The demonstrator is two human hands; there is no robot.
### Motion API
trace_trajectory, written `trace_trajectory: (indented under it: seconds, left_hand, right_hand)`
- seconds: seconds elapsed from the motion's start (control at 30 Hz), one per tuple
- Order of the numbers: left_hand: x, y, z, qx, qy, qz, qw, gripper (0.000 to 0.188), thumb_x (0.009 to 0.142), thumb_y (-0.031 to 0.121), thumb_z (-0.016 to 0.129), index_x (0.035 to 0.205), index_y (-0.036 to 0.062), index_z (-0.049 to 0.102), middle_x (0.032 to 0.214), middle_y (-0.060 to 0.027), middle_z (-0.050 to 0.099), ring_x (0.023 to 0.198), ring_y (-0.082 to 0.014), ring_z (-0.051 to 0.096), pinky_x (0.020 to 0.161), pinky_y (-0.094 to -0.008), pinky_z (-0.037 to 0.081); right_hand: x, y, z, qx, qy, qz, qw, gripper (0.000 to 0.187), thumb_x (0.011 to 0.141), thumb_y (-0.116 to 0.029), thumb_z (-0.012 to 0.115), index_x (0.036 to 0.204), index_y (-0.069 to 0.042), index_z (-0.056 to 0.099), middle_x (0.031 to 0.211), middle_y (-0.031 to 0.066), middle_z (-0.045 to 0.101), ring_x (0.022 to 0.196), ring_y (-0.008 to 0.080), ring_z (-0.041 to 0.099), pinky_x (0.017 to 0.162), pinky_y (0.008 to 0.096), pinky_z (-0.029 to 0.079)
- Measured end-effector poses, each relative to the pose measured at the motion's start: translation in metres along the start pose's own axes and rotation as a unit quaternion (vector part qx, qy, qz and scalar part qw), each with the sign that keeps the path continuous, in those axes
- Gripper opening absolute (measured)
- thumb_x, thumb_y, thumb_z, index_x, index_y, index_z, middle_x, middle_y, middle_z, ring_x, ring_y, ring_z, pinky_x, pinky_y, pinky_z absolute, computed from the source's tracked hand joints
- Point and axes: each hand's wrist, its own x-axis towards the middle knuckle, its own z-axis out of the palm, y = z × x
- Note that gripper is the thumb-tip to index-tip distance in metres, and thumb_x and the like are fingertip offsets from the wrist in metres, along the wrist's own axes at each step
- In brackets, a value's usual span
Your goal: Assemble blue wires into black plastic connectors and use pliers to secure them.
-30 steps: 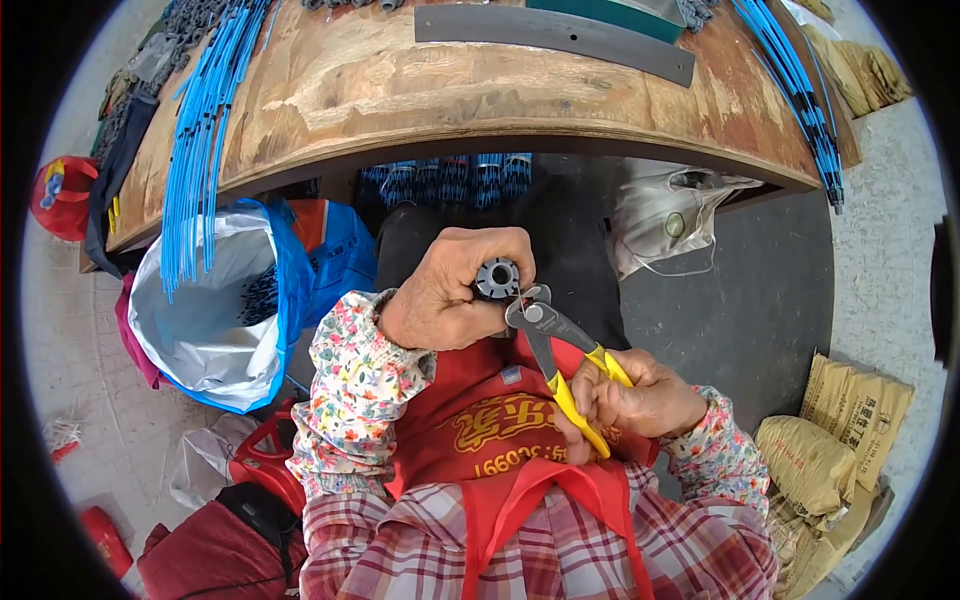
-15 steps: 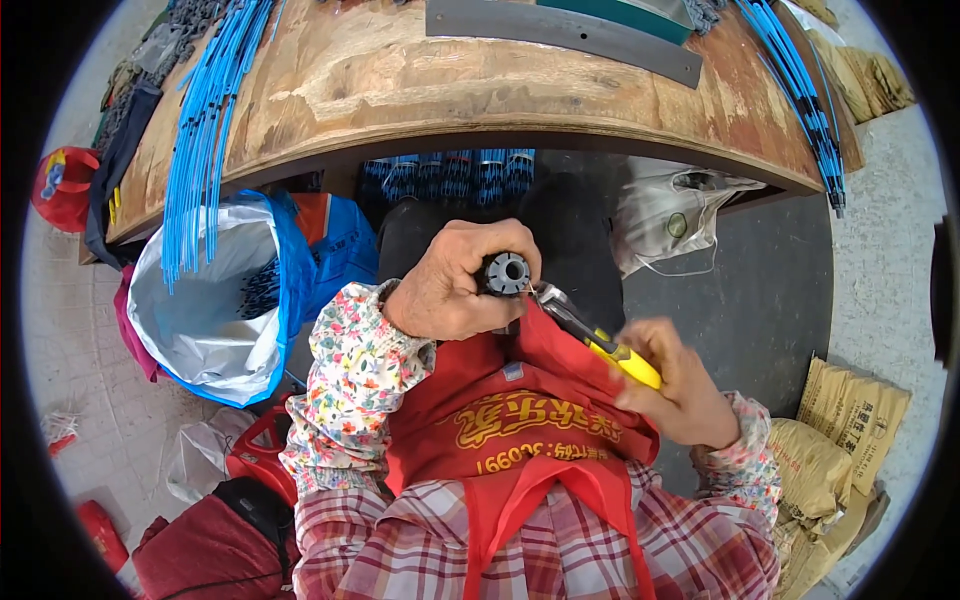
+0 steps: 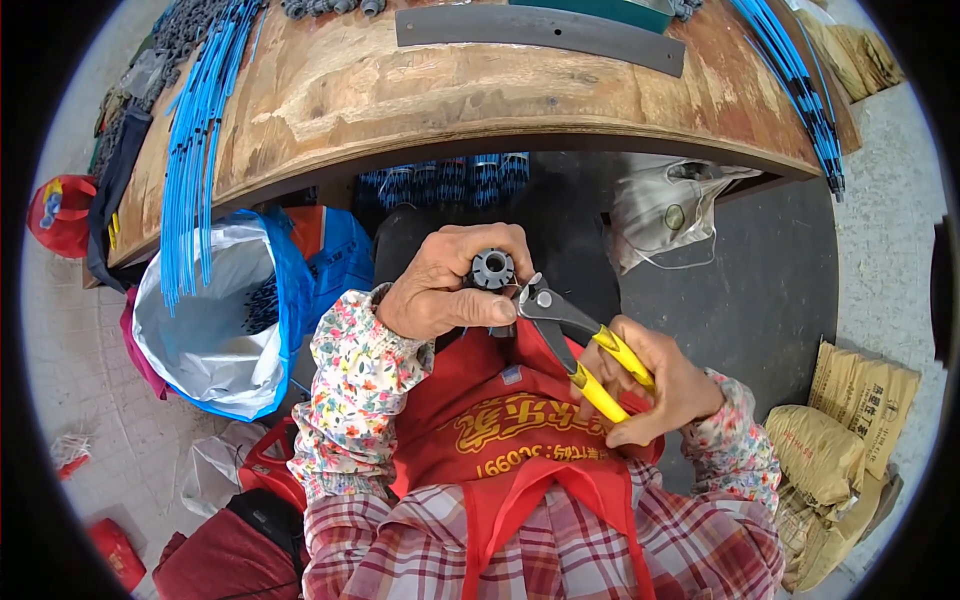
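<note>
Left of the grey slotted fitting (image 3: 492, 268) stands an open blue bag (image 3: 292, 310). Your left hand (image 3: 440, 287) has its grip closed around the fitting. Just right of the fitting, the yellow-handled pliers (image 3: 574, 316) have their handles spread; your right hand (image 3: 668, 378), grip partly curled, holds them.

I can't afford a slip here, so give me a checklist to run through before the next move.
1. Left hand holds the grey part: ok.
2. Right hand holds the pliers: ok.
3. Jaws beside the grey part: ok.
4. Handles squeezed together: not ok, they stand apart.
5. Jaws closed on anything: cannot tell, too small.
6. Apron clear of the pliers: cannot tell, its red cloth shows right behind them.
</note>
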Motion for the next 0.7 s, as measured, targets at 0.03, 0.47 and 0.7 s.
trace_trajectory:
  seconds: [0.03, 0.47, 0.7]
  left_hand:
    - [0.000, -0.002, 0.000, -0.009, -0.002, 0.001, 1.000, 0.045, 0.077, 0.040, 0.070, 0.086, -0.0019, 0.057, 0.072, -0.0061, 0.053, 0.064, -0.0151, 0.052, 0.059, -0.0282, 0.040]
    - [0.000, 0.004, 0.006, 0.020, 0.072, -0.035, 0.997, 0.045, 0.073, 0.035, 0.073, 0.094, -0.0030, 0.062, 0.079, -0.0104, 0.059, 0.072, -0.0163, 0.054, 0.063, -0.0285, 0.040]
    - [-0.002, 0.000, 0.001, -0.007, 0.050, -0.001, 0.999, 0.038, 0.078, 0.032, 0.070, 0.088, -0.0026, 0.059, 0.076, -0.0073, 0.056, 0.069, -0.0147, 0.054, 0.063, -0.0274, 0.042]
  right_hand:
    - [-0.001, 0.001, -0.001, 0.002, 0.012, 0.009, 1.000, 0.037, 0.079, -0.013, 0.071, 0.101, -0.004, 0.043, 0.087, 0.0119, 0.058, 0.070, 0.0201, 0.060, 0.062, 0.0280, 0.049]
    - [0.001, -0.003, 0.005, -0.371, 0.198, 0.022, 0.907, 0.037, 0.082, -0.020, 0.069, 0.105, -0.003, 0.045, 0.086, 0.0099, 0.055, 0.067, 0.0179, 0.057, 0.061, 0.0268, 0.048]
    - [0.003, -0.009, -0.001, -0.205, 0.088, 0.084, 0.971, 0.039, 0.079, -0.019, 0.073, 0.103, -0.004, 0.047, 0.088, 0.0096, 0.057, 0.068, 0.0153, 0.057, 0.062, 0.0236, 0.047]
